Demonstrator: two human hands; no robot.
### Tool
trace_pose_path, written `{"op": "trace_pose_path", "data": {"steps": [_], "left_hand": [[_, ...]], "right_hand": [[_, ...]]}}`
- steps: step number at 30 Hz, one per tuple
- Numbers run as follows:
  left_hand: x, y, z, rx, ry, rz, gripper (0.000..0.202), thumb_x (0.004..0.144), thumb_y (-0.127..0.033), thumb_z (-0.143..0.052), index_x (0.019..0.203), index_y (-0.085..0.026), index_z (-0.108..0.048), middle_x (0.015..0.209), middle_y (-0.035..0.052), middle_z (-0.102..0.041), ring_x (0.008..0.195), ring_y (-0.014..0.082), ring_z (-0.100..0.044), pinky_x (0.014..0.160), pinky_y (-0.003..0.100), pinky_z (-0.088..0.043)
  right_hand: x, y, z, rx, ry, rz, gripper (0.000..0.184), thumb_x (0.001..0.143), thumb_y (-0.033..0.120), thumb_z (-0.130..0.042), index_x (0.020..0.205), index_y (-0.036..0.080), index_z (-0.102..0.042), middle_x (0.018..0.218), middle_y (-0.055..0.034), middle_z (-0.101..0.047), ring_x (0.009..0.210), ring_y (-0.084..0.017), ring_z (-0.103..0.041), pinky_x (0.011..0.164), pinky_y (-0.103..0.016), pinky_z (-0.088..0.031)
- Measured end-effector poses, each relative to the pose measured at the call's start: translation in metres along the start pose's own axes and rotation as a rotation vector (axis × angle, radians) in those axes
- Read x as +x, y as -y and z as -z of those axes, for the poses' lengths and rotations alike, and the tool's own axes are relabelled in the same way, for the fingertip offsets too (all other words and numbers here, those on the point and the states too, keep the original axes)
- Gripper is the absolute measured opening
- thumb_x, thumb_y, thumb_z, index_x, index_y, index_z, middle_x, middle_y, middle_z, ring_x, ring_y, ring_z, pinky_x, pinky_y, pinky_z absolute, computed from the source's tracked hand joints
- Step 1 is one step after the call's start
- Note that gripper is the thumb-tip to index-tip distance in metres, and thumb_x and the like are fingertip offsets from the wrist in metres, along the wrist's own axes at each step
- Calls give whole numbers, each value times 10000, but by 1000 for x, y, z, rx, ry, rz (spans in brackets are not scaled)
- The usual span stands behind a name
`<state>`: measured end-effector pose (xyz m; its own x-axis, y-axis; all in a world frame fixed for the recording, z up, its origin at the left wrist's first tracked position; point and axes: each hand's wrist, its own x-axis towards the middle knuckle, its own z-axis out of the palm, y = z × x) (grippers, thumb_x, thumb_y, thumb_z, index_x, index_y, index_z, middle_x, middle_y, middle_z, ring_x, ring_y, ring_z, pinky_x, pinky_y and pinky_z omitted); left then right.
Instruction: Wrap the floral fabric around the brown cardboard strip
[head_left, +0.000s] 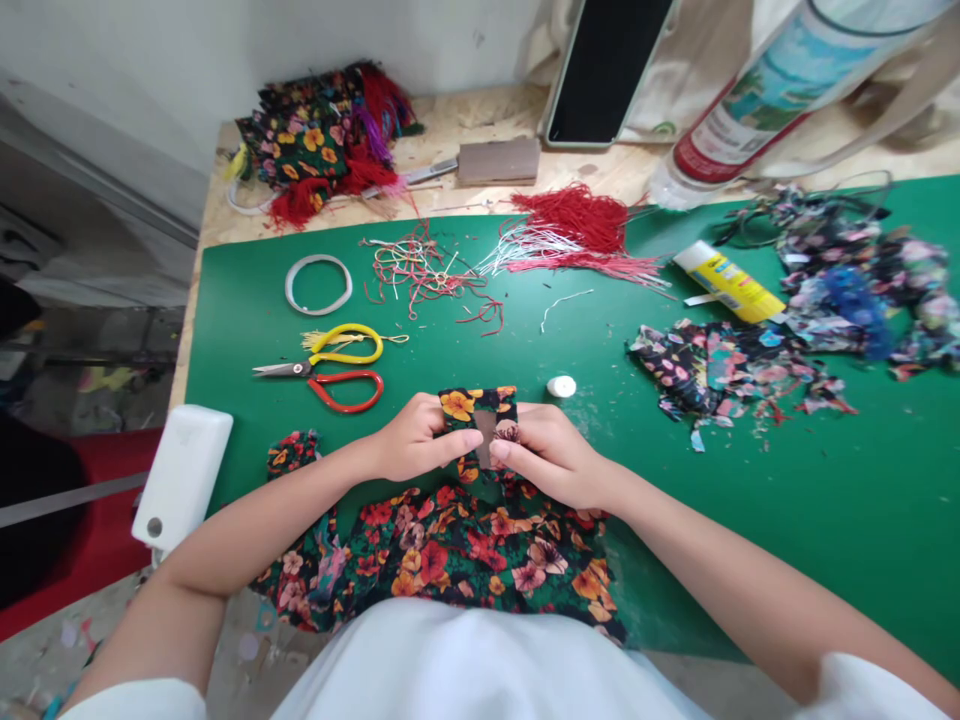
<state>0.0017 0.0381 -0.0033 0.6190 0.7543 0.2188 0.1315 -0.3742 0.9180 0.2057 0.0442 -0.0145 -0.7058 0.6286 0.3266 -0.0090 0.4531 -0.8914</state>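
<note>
Between both hands, over the near edge of the green mat, is a small floral-fabric-covered piece (459,405) with a brown card strip (486,436) showing down its middle. My left hand (420,438) grips its left side, thumb pressed on the folded cloth. On the right side my right hand (559,455) holds it the same way, thumb tip near the strip. Both sets of fingers are mostly hidden behind the piece. Just below lies a larger floral cloth (480,550), spread near my body. A small white cap (561,386) stands beyond my right hand.
Scissors (311,368), a clear ring (319,285), thread scraps (427,270) and red tassel threads (577,225) lie on the green mat (750,520). To the right are a yellow glue stick (731,282) and fabric scraps (697,370). A bottle (757,110) and a phone (607,70) stand behind.
</note>
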Motion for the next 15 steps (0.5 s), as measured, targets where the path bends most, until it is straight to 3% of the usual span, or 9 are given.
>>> {"op": "trace_pose_path", "data": {"steps": [9, 15], "left_hand": [[0, 0, -1, 21, -4, -12, 416, 980, -318, -437, 649, -139, -614, 587, 10, -646, 552, 92, -570, 585, 190, -454], [-2, 1, -1, 15, 17, 9, 439, 977, -327, -448, 594, -149, -567, 621, 27, -661, 704, 118, -659, 682, 183, -487]], "right_hand": [[0, -1, 0, -3, 0, -4, 356, 1016, 275, -400, 725, 162, -569, 628, 8, -583, 596, -84, -506, 598, -199, -390], [-1, 0, -1, -44, 9, -18, 400, 1018, 299, -392, 684, 154, -559, 607, 1, -559, 580, -88, -487, 587, -213, -376]]}}
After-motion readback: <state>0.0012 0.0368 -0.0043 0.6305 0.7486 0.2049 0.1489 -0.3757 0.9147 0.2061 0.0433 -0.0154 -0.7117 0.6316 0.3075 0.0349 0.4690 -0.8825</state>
